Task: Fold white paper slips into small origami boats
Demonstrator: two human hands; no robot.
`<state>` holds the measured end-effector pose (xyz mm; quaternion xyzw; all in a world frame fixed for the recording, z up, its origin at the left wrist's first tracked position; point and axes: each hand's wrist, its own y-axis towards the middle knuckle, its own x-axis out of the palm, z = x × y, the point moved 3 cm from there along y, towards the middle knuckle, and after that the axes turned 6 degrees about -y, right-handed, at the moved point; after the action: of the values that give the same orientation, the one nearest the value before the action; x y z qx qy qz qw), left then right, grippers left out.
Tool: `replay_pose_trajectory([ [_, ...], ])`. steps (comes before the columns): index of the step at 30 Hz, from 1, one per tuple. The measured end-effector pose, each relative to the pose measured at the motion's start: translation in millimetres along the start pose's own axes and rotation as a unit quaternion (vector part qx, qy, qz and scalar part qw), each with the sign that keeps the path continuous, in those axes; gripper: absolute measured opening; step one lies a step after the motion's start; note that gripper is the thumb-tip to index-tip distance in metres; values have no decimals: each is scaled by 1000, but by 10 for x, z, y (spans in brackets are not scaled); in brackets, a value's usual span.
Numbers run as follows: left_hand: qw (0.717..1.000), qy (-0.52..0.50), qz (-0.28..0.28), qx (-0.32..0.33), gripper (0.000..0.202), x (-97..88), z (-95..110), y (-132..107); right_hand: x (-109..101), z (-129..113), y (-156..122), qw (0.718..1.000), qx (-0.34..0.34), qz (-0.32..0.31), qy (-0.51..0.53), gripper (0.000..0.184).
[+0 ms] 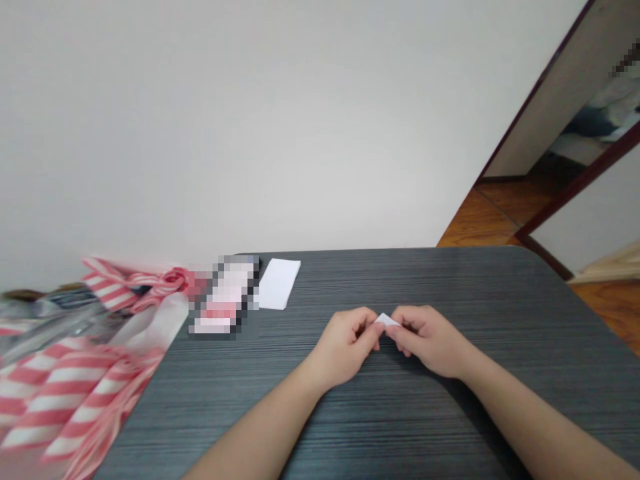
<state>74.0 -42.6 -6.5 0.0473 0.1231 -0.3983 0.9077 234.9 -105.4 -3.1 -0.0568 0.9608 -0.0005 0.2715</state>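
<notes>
Apparently pinches a paper (384, 319) at either side, with left grip (345, 347) and right grip (435, 343) both clamped on it over the surface (350, 427), probably to steady so small a piece, only a pointed tip showing. Has sheets (280, 283) beside a blurred phone (225, 293), beyond and left of the left grip, perhaps to leave working room.

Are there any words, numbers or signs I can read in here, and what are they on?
There are none to read.
Blocky rectangle: too blurred to tell if it has writing.
White paper: no writing shows on top.
Small white piece: mostly covered; no writing shows.
</notes>
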Motion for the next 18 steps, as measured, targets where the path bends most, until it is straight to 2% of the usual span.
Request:
replay_pose_trajectory([
  [11,1000,-2,15,-19,34,-9,13,5,-19,35,20,1000,22,10,12,25],
  [13,1000,-16,11,-20,33,5,-17,9,-23,32,16,1000,17,13,9,25],
  [16,998,-61,21,-7,18,19,-58,15,-33,37,10,1000,12,22,-15,28],
  [18,997,-77,27,7,23,20,-67,16,-36,46,8,999,17,21,-25,30],
])
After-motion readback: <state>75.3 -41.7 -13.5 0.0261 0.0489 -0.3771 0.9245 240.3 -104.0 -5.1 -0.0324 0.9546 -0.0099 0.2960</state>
